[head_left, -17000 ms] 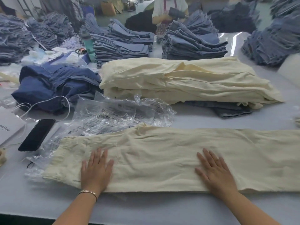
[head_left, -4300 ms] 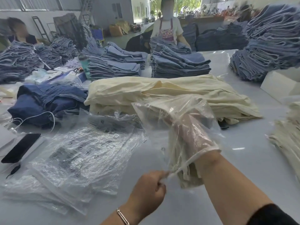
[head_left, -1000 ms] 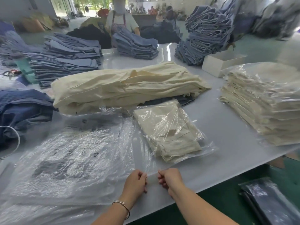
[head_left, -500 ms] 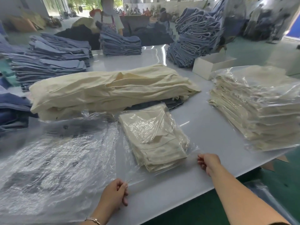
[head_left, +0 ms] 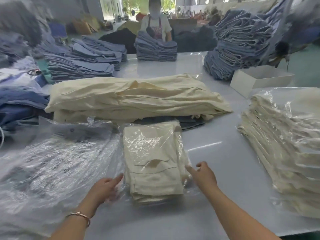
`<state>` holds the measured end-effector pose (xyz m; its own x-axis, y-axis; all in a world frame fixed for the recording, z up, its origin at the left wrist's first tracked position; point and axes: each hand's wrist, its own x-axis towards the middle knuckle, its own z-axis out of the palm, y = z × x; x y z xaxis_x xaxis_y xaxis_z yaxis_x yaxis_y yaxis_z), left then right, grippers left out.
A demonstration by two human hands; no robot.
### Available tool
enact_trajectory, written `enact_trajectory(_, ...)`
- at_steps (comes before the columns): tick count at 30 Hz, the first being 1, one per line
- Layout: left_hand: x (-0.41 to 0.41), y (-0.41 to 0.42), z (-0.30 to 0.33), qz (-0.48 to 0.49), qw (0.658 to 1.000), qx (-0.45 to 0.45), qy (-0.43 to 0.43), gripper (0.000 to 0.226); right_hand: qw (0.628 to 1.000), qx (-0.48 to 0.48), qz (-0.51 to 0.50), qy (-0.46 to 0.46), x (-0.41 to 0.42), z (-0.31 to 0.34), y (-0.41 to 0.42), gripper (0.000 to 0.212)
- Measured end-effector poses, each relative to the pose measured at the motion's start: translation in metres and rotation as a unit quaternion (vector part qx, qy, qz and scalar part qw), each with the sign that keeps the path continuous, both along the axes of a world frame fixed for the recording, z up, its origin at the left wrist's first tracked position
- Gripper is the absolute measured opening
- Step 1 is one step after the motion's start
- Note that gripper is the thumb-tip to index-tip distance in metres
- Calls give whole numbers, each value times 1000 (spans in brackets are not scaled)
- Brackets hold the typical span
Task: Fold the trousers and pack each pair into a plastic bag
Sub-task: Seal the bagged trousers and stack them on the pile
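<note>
A glossy pale table point(head_left: 173, 70) fills a big workroom; daylight and green trees point(head_left: 136, 4) show through the far opening.

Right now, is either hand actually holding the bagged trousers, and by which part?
Neither grips it. The left hand and right hand flank the bagged trousers, fingers extended at the bag's near side edges; firm contact cannot be told.

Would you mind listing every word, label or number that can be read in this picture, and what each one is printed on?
No text can be read.
Stack of empty plastic bags: dark printed marks and symbols, too blurred to read.
Apron of the person across the table: a printed pattern, too blurred to read.
Bagged trousers, white box: no print visible.
</note>
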<state>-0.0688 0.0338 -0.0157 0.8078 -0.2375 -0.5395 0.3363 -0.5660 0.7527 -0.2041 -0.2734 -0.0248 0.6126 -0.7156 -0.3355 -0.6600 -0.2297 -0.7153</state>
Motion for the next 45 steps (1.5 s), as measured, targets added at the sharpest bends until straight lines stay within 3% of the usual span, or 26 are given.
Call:
enact_trajectory(3, 4, -32, 11, 48, 993, -58, 94, 84, 993, 77, 86, 17, 21, 4, 6, 72)
enact_trajectory(5, 3, -46, 16, 55, 989, -71, 116, 84, 985, 125, 115, 8, 23, 6, 5, 80)
enact_trajectory(8, -8, -70, 28, 38, 988, -50, 144, 55, 974, 163, 151, -36, 17, 14, -6, 74)
enact_trajectory(11, -19, -105, 48, 46, 977, -130, 162, 21, 969, 162, 171, -73, 9, 39, -30, 61)
enact_trajectory(13, -28, -133, 68, 56, 974, -182, 123, 9, 975, 119, 164, -95, 0, 64, -52, 49)
enact_trajectory(16, -44, -182, 111, 13, 969, -241, 62, 14, 982, 3, 146, -120, -18, 113, -88, 32)
enact_trajectory(20, -66, -256, 177, -67, 937, -340, -56, 20, 964, -164, 110, -179, -60, 189, -146, 42)
enact_trajectory(23, -86, -324, 224, -95, 909, -378, -150, 8, 914, -330, 42, -231, -98, 239, -192, 45)
enact_trajectory(26, -108, -397, 258, -134, 877, -421, -192, 8, 859, -464, -77, -202, -128, 270, -240, 55)
enact_trajectory(29, -128, -466, 265, -152, 862, -459, -151, 9, 800, -541, -205, -159, -149, 283, -280, 54)
enact_trajectory(31, -142, -506, 253, -162, 875, -451, -73, 11, 770, -567, -268, -116, -159, 277, -301, 56)
enact_trajectory(33, -156, -536, 224, -179, 904, -387, 17, 24, 790, -543, -282, -42, -169, 261, -319, 58)
enact_trajectory(36, -173, -553, 177, -210, 916, -312, 143, 23, 880, -430, -169, 109, -178, 216, -339, 47)
enact_trajectory(38, -177, -556, 160, -231, 930, -259, 121, 20, 912, -367, -88, 163, -181, 184, -343, 44)
enact_trajectory(41, -177, -555, 155, -274, 947, -165, -18, 21, 910, -360, -96, 182, -181, 161, -337, 47)
enact_trajectory(45, -170, -539, 168, -285, 941, -184, -5, 24, 902, -378, -141, 153, -174, 173, -322, 42)
